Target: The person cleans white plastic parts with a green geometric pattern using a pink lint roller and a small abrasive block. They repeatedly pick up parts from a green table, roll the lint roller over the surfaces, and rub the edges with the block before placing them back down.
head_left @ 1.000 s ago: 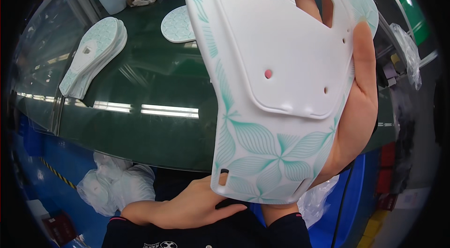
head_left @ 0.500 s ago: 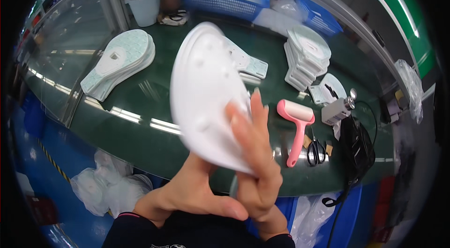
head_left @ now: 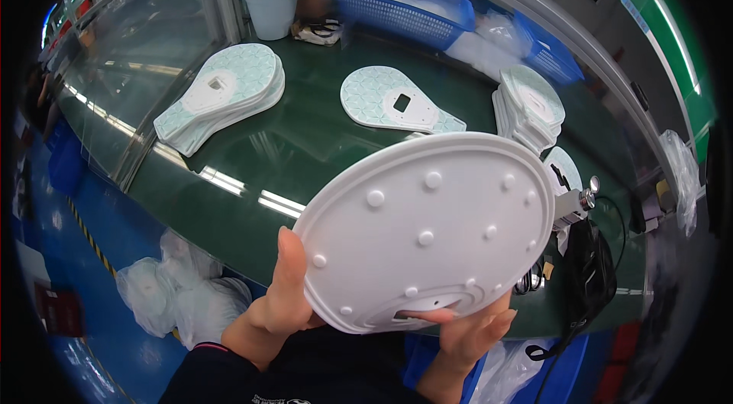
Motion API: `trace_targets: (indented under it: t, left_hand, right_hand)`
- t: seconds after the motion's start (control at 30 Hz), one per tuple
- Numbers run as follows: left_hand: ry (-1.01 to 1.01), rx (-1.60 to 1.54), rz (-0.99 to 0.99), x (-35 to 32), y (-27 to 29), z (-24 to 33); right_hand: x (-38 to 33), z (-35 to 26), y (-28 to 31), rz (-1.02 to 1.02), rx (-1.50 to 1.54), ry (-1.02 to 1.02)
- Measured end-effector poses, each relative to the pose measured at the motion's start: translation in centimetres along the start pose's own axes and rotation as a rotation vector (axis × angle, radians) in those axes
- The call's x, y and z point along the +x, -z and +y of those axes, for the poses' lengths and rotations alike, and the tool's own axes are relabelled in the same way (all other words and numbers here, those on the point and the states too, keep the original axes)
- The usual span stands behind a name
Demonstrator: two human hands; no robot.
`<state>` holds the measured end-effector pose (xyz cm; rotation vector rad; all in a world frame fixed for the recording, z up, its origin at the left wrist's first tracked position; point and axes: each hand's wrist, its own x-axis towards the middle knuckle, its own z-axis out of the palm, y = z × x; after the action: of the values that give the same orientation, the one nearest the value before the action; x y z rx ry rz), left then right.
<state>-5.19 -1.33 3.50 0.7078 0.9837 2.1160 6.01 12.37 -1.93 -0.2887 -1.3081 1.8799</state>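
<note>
A white, rounded plastic panel (head_left: 374, 240), with small raised bumps and a rim, is tilted up in front of me. My left hand (head_left: 281, 293) grips its lower left edge, thumb up along the rim. At the lower right, my right hand (head_left: 477, 331) holds the panel from below, and a finger shows through a slot near its bottom edge. Behind it on the bench lies a paddle-shaped, pale green patterned plate (head_left: 366, 98) with a rectangular hole.
Stacks of similar patterned plates (head_left: 244, 72) stand on the green bench (head_left: 313, 110) at left and right (head_left: 527, 102). Blue baskets (head_left: 405, 11) and a light bucket (head_left: 271, 14) are at the back. A bottle (head_left: 569, 209), scissors (head_left: 527, 282) and a black bag (head_left: 588, 274) sit right.
The panel has turned from nearly edge-on to show its broad bumpy face and shifted right. My hands have moved apart to its two sides. It now hides the pink roller.
</note>
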Motion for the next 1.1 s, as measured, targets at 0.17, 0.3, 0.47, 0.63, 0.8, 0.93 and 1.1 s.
trace_targets:
  t: [0.17, 0.3, 0.47, 0.63, 0.8, 0.93, 1.1]
  left_hand:
    - [0.048, 0.019, 0.113, -0.8, 0.9, -0.8]
    - [0.035, -0.189, -0.038, -0.4, 0.3, -0.9]
    - [0.064, -0.168, -0.044, -0.6, -0.1, -0.5]
    - [0.085, -0.16, -0.089, -0.6, -0.4, -0.3]
    - [0.137, -0.336, -0.124, -1.2, -0.1, -1.1]
    - [0.147, -0.32, -0.062, -1.6, -0.2, -0.5]
    - [-0.018, 0.337, 0.169, -0.2, 0.6, -0.2]
  right_hand:
    - [-2.2, 0.1, 2.0, -0.288, 0.127, -0.17]
    - [-2.8, -0.4, 1.2, -0.189, 0.106, -0.223]
    - [-2.5, -0.8, 0.7, -0.03, 0.192, -0.321]
    - [-2.7, -0.6, 0.9, 0.038, 0.189, -0.281]
    - [-3.1, -0.7, 0.7, 0.04, 0.17, -0.244]
    - [-3.3, -0.7, 0.9, -0.028, 0.243, -0.224]
    - [-3.6, -0.4, 1.2, 0.005, 0.106, -0.211]
